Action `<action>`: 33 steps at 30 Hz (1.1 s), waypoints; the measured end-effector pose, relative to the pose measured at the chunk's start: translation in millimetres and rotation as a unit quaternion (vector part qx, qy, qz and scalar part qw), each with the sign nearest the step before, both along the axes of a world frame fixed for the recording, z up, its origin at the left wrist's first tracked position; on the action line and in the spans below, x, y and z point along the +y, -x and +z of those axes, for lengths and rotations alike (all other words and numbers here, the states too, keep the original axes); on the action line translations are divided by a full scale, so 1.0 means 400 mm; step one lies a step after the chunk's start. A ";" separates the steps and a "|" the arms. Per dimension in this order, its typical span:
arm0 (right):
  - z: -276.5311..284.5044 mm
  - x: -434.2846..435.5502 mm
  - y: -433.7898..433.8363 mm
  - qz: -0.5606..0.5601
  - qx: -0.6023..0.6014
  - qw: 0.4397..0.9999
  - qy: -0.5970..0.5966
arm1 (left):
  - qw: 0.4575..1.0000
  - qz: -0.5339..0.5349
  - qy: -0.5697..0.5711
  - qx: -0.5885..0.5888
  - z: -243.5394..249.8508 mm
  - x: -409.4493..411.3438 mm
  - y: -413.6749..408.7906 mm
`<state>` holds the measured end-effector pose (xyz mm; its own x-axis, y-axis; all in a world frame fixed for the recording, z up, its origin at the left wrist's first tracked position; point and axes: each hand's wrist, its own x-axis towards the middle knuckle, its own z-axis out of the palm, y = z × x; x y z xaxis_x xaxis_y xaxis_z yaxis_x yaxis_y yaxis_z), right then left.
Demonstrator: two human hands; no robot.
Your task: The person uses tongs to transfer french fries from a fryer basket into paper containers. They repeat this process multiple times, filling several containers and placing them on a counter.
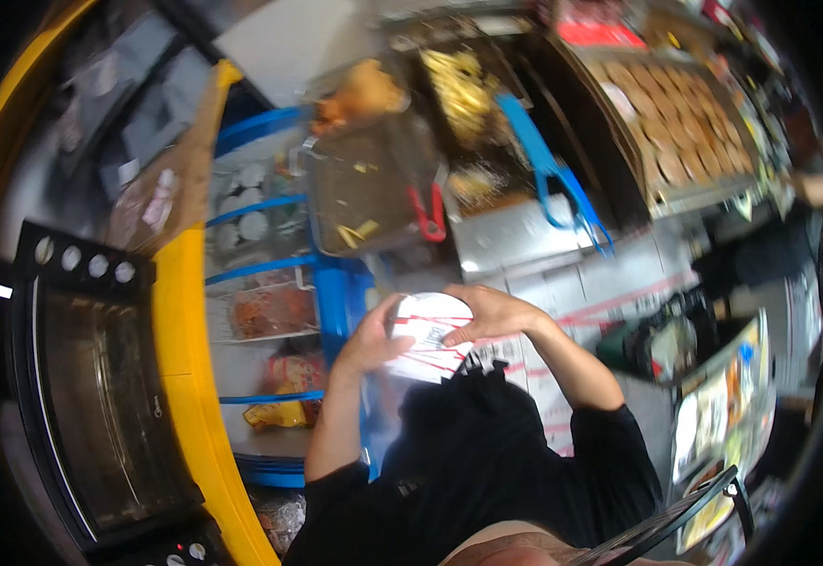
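Note:
Both my hands hold a white container with red stripes and printed writing [431, 332], close in front of my black shirt. My left hand [376, 336] grips its left side, the thumb lying across it. My right hand [489, 316] curls round the right side, its thumb also on the printed face. What the container holds cannot be told. Beyond my hands, a metal tray [376, 191] has a few yellow pieces in it and a red handle [429, 216] at its right edge. Blue tongs [542, 159] rest over the fryer-like metal basin beside yellow fries [457, 92].
A blue-framed chest with a clear top [263, 230] shows packed food on the left. Beyond its yellow edge [185, 339] stands a black oven [93, 396]. At the upper right is a tray of round brown items [687, 124]. A green container [623, 347] sits at right.

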<state>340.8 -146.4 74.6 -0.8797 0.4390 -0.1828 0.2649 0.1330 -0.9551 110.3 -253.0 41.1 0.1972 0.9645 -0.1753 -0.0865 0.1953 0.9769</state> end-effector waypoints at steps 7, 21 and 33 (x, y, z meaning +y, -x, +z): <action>0.092 0.077 0.270 0.020 0.100 0.994 -0.038 | 0.969 0.185 -0.094 0.135 0.155 -0.014 0.177; 0.409 0.214 0.891 0.078 0.246 0.962 0.085 | 0.423 0.491 -0.429 0.629 0.343 0.150 0.532; 0.409 0.474 1.432 0.007 0.023 0.953 -0.303 | 0.589 0.496 -0.222 0.598 0.379 0.278 0.732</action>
